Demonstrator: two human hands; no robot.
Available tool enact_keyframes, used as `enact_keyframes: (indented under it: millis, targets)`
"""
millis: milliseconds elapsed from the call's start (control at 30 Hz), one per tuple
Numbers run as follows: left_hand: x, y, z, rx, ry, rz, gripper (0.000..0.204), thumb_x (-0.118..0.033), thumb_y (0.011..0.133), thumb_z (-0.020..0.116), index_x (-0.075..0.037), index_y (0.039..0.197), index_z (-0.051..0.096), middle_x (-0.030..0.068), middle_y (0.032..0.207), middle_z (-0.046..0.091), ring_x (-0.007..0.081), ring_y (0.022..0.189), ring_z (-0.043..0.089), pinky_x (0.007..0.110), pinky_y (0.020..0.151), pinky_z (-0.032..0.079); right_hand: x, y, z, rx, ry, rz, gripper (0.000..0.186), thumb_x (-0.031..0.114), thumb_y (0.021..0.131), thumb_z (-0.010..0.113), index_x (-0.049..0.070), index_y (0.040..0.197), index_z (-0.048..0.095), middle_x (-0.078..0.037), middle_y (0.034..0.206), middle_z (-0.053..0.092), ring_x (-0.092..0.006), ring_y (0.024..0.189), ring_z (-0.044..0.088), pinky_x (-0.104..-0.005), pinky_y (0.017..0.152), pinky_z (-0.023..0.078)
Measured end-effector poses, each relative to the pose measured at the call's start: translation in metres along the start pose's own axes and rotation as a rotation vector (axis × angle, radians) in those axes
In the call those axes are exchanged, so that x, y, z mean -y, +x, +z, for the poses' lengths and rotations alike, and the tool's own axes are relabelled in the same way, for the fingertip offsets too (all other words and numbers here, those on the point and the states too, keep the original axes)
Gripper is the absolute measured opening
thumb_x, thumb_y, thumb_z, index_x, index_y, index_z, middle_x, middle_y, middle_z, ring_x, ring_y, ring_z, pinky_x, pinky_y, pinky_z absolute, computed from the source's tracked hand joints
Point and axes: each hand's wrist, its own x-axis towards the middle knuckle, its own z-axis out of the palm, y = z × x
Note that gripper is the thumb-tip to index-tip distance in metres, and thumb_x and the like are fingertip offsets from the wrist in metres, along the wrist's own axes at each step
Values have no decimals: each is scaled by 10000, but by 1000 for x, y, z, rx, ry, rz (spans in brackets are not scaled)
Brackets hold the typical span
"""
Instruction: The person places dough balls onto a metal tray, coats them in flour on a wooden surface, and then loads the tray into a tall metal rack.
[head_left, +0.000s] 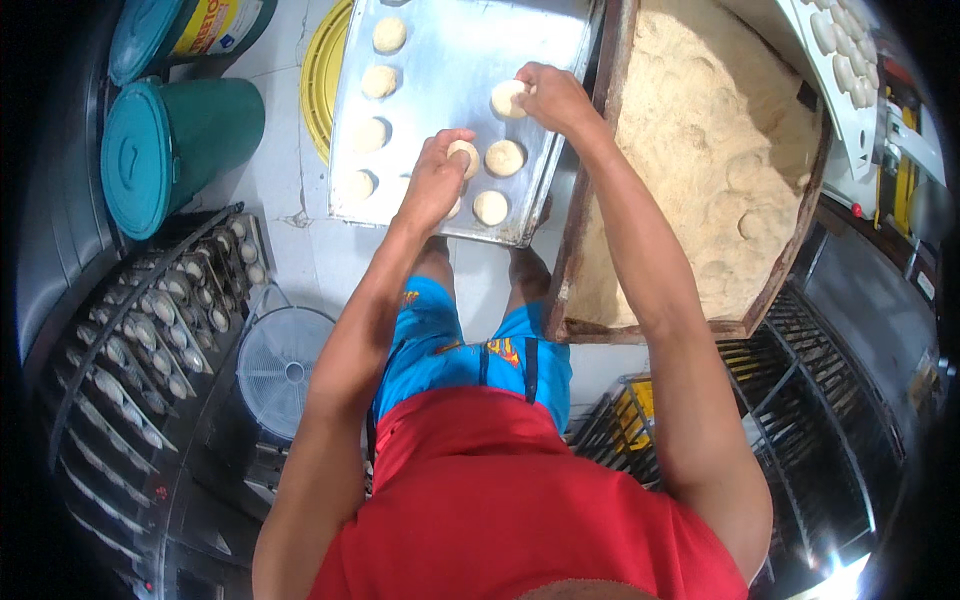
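A metal baking tray [450,65] lies in front of me with several round, pale dough balls on it. My left hand [437,180] has its fingers closed around a dough ball [465,158] near the tray's near side. Close to the right edge of the tray, my right hand [557,100] pinches another dough ball [507,98]. Between and below the hands sit a crumb-dusted dough ball [505,157] and a second dough ball [490,207]. A column of dough balls [379,81] runs along the tray's left side; my left hand partly covers some others.
Right of the tray stands a wooden box [578,265] holding pale crumbs [690,170]. A white board with dough pieces [845,60] is at the far right. Lidded green bins [190,140], a yellow round lid [318,90], a loaded tray rack [150,330] and a fan [285,370] are left.
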Motion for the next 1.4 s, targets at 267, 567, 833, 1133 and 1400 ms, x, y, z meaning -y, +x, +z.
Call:
enact_keyframes:
  millis: [267,567,833,1133,1400]
  targets:
    - [-76,119,20,77,213,361,436,-137,895,727,-19,1305,638,156,1164,711,255,1007,691,373,909,556,22,-62,-38,-36,716,254,337,249,951,704,36,1206,651,-92,1023,705,-169,949,651,-325,877,513]
    - [-76,156,35,-41,281,575,401,-102,819,786,23,1179,660,200,1108,686,325,1004,699,405,919,565,25,-29,-55,-259,568,51,403,145,924,721,16,1292,619,-120,1162,704,-221,1095,659,-339,967,505]
    - [-75,132,36,-94,303,391,313,-78,815,778,3,1095,665,174,1015,704,285,886,721,385,817,572,10,97,-53,-454,172,-70,395,198,870,751,44,1229,698,-230,1181,724,-362,1147,689,-401,1007,519]
    - [-47,144,37,-218,318,636,296,-143,909,745,1,1159,678,130,1019,693,227,856,674,355,812,561,15,31,-47,-771,183,-296,453,265,882,742,30,1264,677,-207,1272,669,-386,1221,603,-458,1070,467]
    - [-64,21,117,-71,271,731,233,-84,939,723,-1,1147,659,137,1194,657,241,1091,638,351,939,516,-234,-249,-104,-1030,130,561,467,199,963,683,61,1398,585,-202,1396,579,-359,1340,501,-431,1157,395]
